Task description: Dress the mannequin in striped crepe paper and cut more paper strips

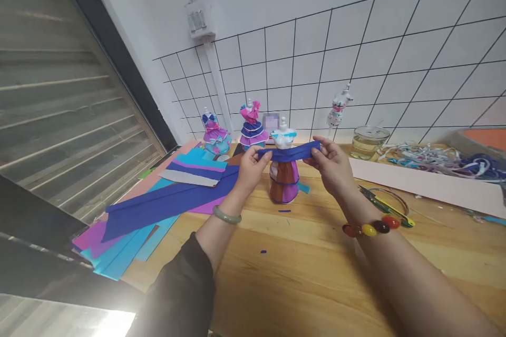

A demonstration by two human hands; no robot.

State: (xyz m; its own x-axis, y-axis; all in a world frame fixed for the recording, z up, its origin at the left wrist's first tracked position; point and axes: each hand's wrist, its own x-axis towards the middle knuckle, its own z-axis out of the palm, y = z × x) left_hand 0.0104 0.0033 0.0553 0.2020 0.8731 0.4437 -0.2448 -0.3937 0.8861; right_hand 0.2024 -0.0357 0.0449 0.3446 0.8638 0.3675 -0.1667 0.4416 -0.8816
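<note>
A dark blue strip [290, 153] is stretched level between both my hands. My left hand [250, 167] pinches its left end and my right hand [331, 164] pinches its right end. The strip lies across the front of a small white mannequin [283, 138] that wears a brown and pink paper skirt [283, 182] and stands on the wooden table [300, 268]. A green bangle circles my left wrist and a beaded bracelet my right.
Blue, teal and purple paper sheets [158, 210] fan out at left. Two dressed mannequins [233, 134] and a bare one [339, 105] stand by the grid wall. Scissors [385, 204], a glass jar [367, 142] and tangled ribbons [430, 160] lie at right.
</note>
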